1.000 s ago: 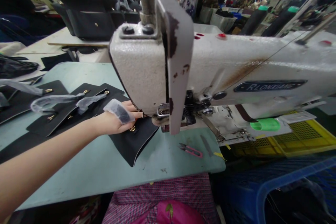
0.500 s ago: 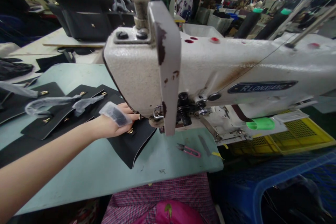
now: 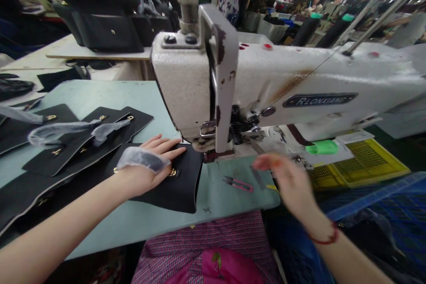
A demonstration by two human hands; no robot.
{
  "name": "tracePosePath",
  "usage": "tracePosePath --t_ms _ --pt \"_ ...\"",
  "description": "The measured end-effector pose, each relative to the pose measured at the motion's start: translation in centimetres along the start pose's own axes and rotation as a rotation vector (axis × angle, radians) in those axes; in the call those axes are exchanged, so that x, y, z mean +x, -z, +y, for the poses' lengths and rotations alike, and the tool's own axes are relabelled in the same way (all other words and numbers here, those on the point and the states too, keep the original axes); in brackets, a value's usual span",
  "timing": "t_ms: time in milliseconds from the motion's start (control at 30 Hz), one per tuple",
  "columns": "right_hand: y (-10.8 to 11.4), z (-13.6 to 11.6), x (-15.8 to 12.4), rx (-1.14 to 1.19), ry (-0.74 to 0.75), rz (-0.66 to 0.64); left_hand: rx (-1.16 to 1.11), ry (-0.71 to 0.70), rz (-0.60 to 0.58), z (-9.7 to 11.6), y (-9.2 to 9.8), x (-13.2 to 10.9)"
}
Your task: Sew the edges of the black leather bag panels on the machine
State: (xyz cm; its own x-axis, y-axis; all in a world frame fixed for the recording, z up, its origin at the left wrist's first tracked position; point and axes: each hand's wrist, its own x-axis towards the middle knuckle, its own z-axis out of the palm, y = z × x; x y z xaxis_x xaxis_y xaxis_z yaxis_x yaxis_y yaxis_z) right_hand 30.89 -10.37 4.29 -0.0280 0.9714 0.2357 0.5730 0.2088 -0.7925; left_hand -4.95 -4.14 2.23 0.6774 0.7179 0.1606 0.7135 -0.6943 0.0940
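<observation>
My left hand lies flat, fingers stretched, on a black leather-like bag panel with gold hardware. A strap in clear plastic wrap crosses the back of that hand. The panel's far edge reaches the presser foot area of the white sewing machine; the needle point is hard to make out. My right hand, smeared by motion, hovers right of the machine head, above the table's right end; its fingers are unclear. Pink-handled thread snips lie on the table to its left.
More black panels with plastic-wrapped straps overlap on the left of the pale green table. Finished-looking black bags stand behind. A blue basket and a yellow crate are at the right. People are in the background.
My left hand and the panel's near end have shifted, and the panel now lies flatter and squarer to the machine. My right hand has come into view at the right.
</observation>
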Motion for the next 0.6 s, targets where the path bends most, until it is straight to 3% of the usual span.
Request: tracePosePath --t_ms 33,100,167,233,333,600 --pt "-2.4 -0.2 -0.3 0.066 -0.016 -0.088 0.004 0.012 0.001 0.1 -0.1 -0.1" --pt "-7.5 -0.7 -0.4 0.419 -0.202 -0.314 0.012 0.022 0.004 0.3 -0.3 -0.1" --pt "-11.8 -1.4 0.2 0.667 -0.352 -0.305 0.01 0.023 0.015 0.5 -0.6 -0.2" --pt "-14.4 -2.2 1.0 0.758 -0.413 -0.245 -0.001 0.017 0.041 0.7 -1.0 -0.3" --pt "-15.8 -2.9 1.6 0.714 -0.417 -0.128 -0.029 -0.032 0.105 1.0 -1.8 -0.3" --pt "-15.6 -3.1 0.7 0.442 -0.229 0.028 -0.03 -0.093 0.213 2.1 -3.2 -0.5"
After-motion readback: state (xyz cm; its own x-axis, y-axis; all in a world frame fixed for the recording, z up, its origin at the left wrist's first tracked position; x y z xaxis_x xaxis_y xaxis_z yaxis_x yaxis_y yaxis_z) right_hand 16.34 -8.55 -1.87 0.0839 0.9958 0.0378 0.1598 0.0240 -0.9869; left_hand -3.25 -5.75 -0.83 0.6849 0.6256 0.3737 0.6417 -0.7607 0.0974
